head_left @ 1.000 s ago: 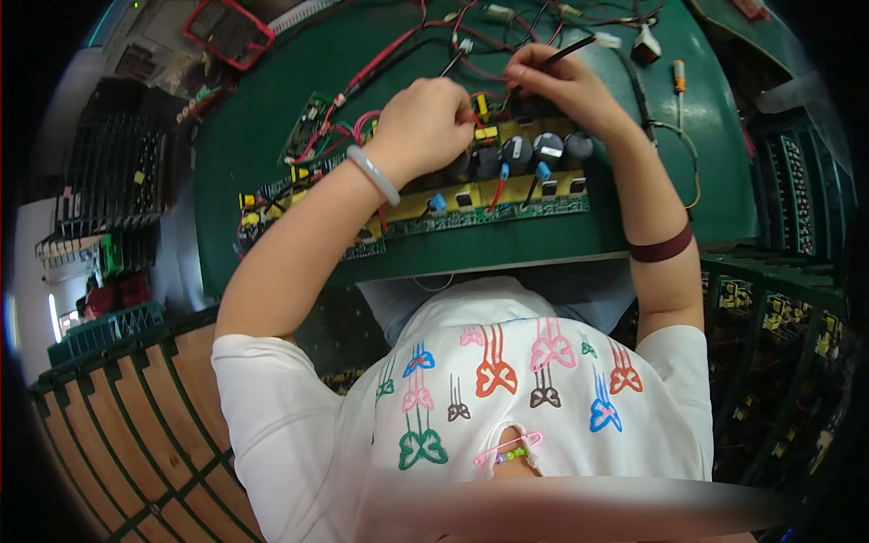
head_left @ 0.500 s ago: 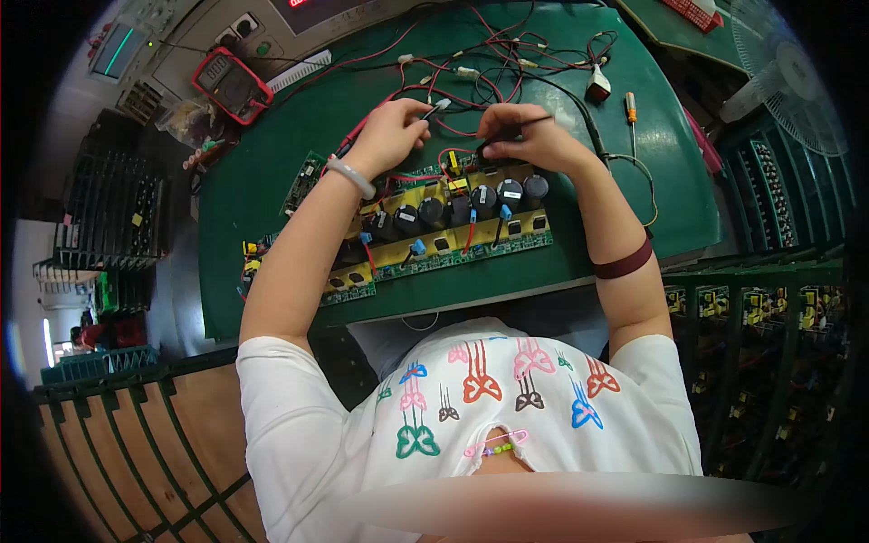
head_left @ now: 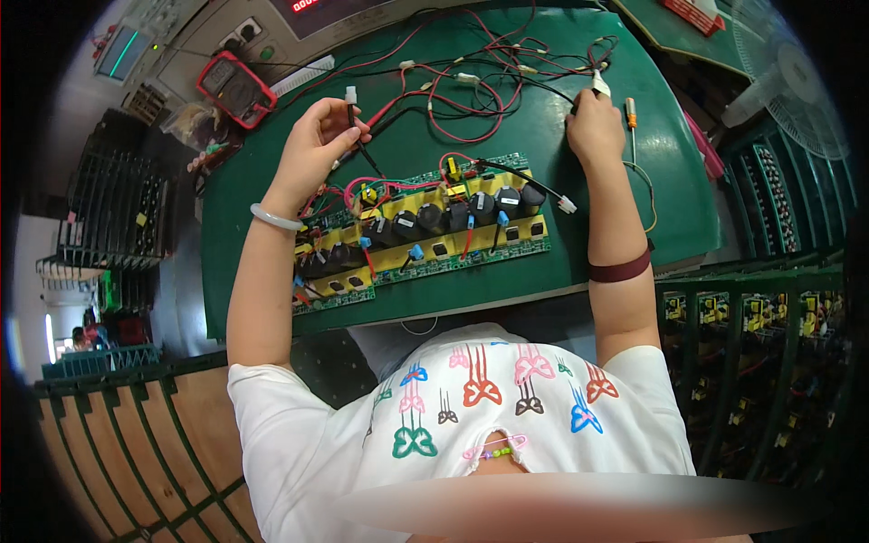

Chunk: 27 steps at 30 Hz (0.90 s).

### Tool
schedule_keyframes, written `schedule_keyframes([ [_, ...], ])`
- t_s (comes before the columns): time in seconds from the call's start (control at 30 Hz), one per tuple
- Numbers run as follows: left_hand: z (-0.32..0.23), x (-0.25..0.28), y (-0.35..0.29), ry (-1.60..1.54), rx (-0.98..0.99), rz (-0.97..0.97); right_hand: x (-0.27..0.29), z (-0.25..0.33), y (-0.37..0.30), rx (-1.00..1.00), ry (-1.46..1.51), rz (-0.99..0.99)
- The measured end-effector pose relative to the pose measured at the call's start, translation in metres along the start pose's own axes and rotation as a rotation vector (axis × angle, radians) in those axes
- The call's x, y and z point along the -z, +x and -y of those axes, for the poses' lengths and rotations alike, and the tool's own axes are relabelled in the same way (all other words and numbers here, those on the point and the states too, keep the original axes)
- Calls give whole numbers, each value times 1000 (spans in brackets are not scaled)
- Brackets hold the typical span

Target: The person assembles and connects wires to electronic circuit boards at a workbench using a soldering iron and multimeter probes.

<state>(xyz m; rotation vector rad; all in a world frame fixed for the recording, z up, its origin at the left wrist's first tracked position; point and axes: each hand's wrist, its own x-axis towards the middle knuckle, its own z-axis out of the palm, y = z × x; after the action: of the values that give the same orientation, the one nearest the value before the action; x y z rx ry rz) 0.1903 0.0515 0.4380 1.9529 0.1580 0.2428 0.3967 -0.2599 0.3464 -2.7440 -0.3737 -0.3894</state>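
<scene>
My left hand (head_left: 317,149) pinches a black cable (head_left: 353,116) whose white plug (head_left: 351,93) points up and away, left of the circuit boards. Below it, a long green circuit board (head_left: 453,261) carries yellow plates and a row of black capacitors (head_left: 429,217); a second board (head_left: 339,294) sits at its left end. From the far side of the long board, a black lead with a white connector (head_left: 567,205) reaches right onto the green table. At the far right my right hand (head_left: 597,131) is closed on a small switch-like block (head_left: 600,83), mostly covered by the fingers.
Red and black wires (head_left: 466,109) lie tangled at the back. A red multimeter (head_left: 235,89) stands at the far left, near bench equipment (head_left: 299,36). An orange-handled screwdriver (head_left: 631,113) lies right of my right hand. Racks of boards (head_left: 751,317) and a fan (head_left: 787,77) stand right.
My left hand has moved left with the cable. My right hand has left the board and gone far right to the switch-like block. A black lead now lies beyond the board's right end.
</scene>
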Motion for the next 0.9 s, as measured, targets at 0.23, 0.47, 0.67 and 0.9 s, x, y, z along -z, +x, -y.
schedule_keyframes([
  [0.23,16,21,-23,-8,44,-126,5,5,-2,-25,73,-8],
  [0.47,38,4,-29,107,223,-435,-4,6,2,4,93,-122],
  [0.67,-37,-61,-23,475,-526,156,-1,1,6,2,246,-14],
  [0.9,-33,-147,-1,555,-636,452,-9,19,-5,554,647,91],
])
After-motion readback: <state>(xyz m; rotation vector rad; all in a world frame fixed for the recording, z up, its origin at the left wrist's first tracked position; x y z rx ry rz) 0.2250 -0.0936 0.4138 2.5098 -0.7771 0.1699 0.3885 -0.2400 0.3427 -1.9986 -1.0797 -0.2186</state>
